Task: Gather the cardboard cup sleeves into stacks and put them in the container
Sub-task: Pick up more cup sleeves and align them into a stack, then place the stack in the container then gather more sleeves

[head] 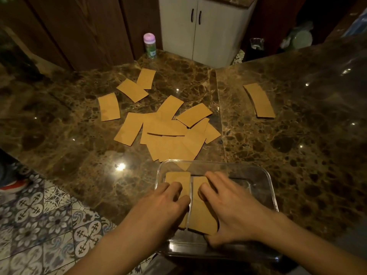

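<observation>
So I'd say this is maybe a third of the way in, tops. The clear plastic container (266, 187) sits at the near edge of the marble desk (297, 155) and already has two stacks of cardboard cup sleeves lying side by side in it: the left stack (179, 180) and the right stack (200, 211), with a thin gap between them. The right half of the container looks bare as far as I can see through the plastic.

Both hands are down in there. The left hand (160, 207) lies over the left stack, fingers curled onto the top, so its grip reads as pressing down on that stack rather than pinching it. The right hand (232, 207) has fingers spread over the top of the right stack and the thumb tucked round the near end, a loose grip on that stack. Looks to me like squaring things up, just a guess though.

What's left is most of the job. There's a big loose heap of sleeves (170, 133) just beyond the container, overlapping every which way, plus a few strays (132, 90) further back on the left. Off to the right, well apart from everything, one small stack (260, 101) is gathered but still on the desk, not in the container
</observation>
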{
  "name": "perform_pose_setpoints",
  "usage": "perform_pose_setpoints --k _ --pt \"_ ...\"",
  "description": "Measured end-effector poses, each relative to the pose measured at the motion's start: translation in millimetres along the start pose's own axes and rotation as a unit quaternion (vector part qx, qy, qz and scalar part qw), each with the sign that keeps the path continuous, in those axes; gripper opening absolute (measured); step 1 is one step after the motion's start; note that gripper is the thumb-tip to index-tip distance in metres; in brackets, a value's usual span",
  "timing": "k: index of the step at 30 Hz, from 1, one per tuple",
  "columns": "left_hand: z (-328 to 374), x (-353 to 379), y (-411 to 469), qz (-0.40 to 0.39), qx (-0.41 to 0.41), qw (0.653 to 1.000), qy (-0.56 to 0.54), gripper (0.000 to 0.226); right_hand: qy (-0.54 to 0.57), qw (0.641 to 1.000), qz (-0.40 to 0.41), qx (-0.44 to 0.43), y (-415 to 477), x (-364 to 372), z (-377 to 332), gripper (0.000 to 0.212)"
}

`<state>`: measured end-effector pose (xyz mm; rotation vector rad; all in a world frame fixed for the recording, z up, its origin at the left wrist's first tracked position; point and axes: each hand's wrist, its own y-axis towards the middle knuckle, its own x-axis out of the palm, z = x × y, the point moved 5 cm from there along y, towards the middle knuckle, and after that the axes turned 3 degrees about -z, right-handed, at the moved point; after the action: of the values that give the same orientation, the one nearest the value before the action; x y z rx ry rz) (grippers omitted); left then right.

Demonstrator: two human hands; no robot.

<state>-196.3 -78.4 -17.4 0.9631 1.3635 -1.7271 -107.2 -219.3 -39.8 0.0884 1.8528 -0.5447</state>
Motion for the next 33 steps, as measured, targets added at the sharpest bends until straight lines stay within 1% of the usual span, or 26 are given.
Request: perform_pose_setpoints --k 5,9,11,14,17,20,22,25,27,30,33 --pt "1.5 6.1 3.4 0.022 -0.005 1.000 0.002 0.052 -0.012 1.000 -0.011 0.013 7.9 9.9 -4.1 0.091" --pt "1.0 12.3 2.8 0.031 -0.007 0.999 -0.005 0.053 0.032 0.999 0.000 0.020 5.1 10.9 -6.2 0.087" --pt "0.3 14.2 3.8 0.033 -0.011 0.999 -0.011 0.056 0.006 1.000 0.019 0.016 1.2 10.3 -8.3 0.086" --pt "0.4 15.6 5.2 0.047 -0.011 0.999 -0.012 0.049 -0.048 0.998 0.042 0.016 -0.3 5.3 -11.8 0.083" --pt "-0.3 17.3 5.6 0.065 -0.009 0.998 -0.019 0.048 -0.012 0.999 0.024 0.033 -0.2 9.2 -7.7 0.083" --pt "-1.9 20.1 6.1 0.061 -0.016 0.998 -0.018 0.061 0.002 0.999 0.029 0.042 -1.9 10.1 -5.4 0.083" --pt "-2.6 19.1 6.1 0.064 -0.024 0.998 -0.018 0.065 0.014 0.999 0.024 0.034 -2.5 9.6 -5.4 0.084" --pt "-3.0 16.6 7.1 0.081 -0.037 0.996 -0.006 0.060 0.059 0.997 0.032 0.032 -1.8 6.1 -1.2 0.080" --pt "-1.5 14.9 8.4 0.084 -0.039 0.996 0.017 0.057 0.065 0.997 0.031 0.041 0.1 6.6 -0.2 0.078" --pt "-1.6 13.7 12.2 0.075 -0.054 0.995 0.045 0.057 0.067 0.996 0.040 0.049 3.3 8.1 -2.5 0.084" --pt "1.9 10.7 11.4 0.068 -0.069 0.995 0.034 0.052 0.071 0.996 0.033 0.050 2.5 10.4 -1.7 0.085"
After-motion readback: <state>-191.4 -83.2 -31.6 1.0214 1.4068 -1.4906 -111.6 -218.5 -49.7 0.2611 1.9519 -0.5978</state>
